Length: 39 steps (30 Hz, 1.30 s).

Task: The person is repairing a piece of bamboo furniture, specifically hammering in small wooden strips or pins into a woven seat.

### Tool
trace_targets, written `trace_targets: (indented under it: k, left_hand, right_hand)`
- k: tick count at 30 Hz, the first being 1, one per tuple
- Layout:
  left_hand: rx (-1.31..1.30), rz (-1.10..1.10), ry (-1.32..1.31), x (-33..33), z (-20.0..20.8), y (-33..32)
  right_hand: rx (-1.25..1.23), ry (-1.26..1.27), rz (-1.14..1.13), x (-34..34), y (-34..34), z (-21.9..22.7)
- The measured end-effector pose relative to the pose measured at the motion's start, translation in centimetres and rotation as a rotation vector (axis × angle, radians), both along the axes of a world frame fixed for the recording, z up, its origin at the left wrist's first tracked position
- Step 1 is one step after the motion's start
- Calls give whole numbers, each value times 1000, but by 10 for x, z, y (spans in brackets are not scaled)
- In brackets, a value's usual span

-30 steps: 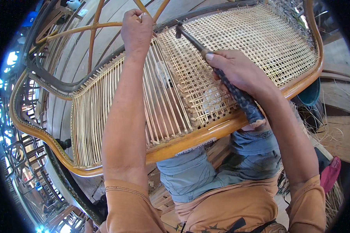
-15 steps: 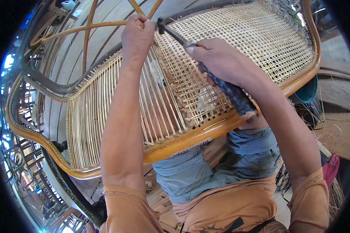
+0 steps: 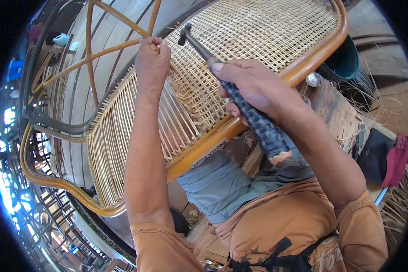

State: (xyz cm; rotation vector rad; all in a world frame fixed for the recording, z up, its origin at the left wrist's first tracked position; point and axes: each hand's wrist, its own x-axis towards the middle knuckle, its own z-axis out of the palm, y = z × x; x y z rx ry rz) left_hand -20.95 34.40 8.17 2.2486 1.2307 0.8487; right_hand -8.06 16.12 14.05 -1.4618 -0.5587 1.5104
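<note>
While your right hand holds the hammer by the upper part of its wrapped handle, your left hand is set at the far rail of the rattan frame.

Right grip: clamped on the handle, thumb laid toward the neck, with the butt projecting past the palm. A hold this high probably favours control over force.

Left grip: fingers curled together. Whether something small is pinched between them, you cannot tell from this view. Its location, near the boundary between the woven mesh and the parallel cane strands, suggests that it steadies a point on the rail.

The hammer head stands just beside the left hand, apart from it and over the mesh. This spacing presumably keeps the knuckles clear.

The frame lies aslant in front of you, its near rail crossing above your blue trousers; contact between them is unclear. This placement appears to keep both rails within reach. Slender rods extend beyond the far rail.
</note>
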Motion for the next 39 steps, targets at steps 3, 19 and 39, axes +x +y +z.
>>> trace_targets:
  k: [3,19,39]
  left_hand:
    - [-13,8,1,-2,-3,0]
    - [64,80,-23,-5,6,25]
    - [40,-79,60,3,-20,35]
  right_hand:
    - [14,80,-26,-3,-2,3]
    - [11,192,-94,2,4,4]
    - [-59,310,-100,-6,28,-13]
